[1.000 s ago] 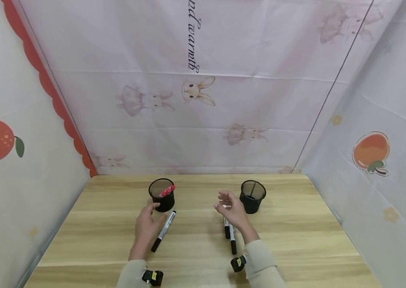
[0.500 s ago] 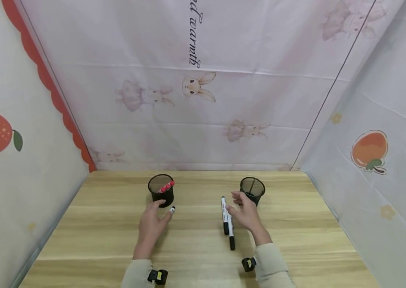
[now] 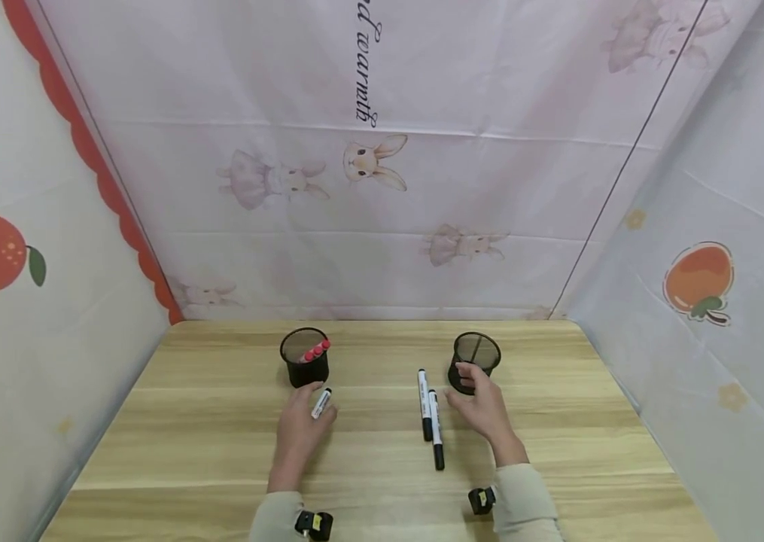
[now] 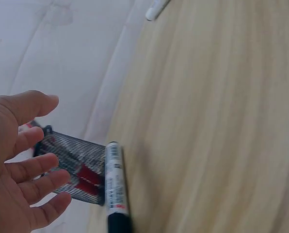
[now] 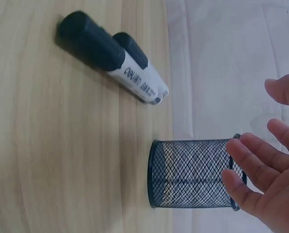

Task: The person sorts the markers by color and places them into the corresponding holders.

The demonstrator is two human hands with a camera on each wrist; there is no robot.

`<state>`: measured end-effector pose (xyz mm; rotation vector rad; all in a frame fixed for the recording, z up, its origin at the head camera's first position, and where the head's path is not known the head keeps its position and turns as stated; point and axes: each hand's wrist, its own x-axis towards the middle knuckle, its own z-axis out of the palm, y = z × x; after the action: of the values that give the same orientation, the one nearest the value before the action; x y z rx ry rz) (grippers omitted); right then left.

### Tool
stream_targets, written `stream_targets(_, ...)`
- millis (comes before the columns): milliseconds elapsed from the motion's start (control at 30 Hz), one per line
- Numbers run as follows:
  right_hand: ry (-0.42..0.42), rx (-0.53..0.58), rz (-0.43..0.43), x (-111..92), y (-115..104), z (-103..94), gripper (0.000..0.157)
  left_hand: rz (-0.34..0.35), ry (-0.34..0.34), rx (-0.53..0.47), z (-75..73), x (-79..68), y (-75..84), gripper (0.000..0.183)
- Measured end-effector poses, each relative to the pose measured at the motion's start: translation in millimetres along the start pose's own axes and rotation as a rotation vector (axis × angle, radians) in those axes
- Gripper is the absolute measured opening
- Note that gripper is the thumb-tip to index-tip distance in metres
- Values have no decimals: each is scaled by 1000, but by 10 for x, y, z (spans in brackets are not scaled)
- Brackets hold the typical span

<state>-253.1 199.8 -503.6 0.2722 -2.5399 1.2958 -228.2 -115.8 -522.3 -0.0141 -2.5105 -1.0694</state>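
In the head view my left hand (image 3: 299, 435) is over a black-capped whiteboard marker (image 3: 321, 403), just in front of a black mesh pen cup (image 3: 307, 373) holding several red-ended markers (image 3: 317, 351). The left wrist view has this hand's fingers spread with nothing between them, while the marker (image 4: 115, 182) lies on the wood. My right hand (image 3: 488, 412) is close to the front of a second mesh pen cup (image 3: 456, 373). Its fingers are loosely bent and hold nothing; in the right wrist view they overlap the rim end of that cup (image 5: 195, 172).
Two more black-capped markers, one (image 3: 424, 399) slightly behind the other (image 3: 436, 433), lie side by side left of my right hand. Printed cloth walls (image 3: 382, 278) stand behind and beside the wooden table (image 3: 171, 421).
My left hand has moved right, now covering part of the marker there. Away from the paired markers, my right hand has shifted right to the second pen cup.
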Motion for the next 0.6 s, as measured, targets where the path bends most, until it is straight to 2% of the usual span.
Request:
stream_targets(133,6,-23,11,-2,22,-37,49,-41,-37,8,64,-7,-12,47)
stream_targets(267,24,-36,19,1,43,-55,47,-58,-42,3,81,-4,-38,47)
stream_targets(600,184,16,26,-22,195,-96,42,-114,-64,14,118,24,-112,45)
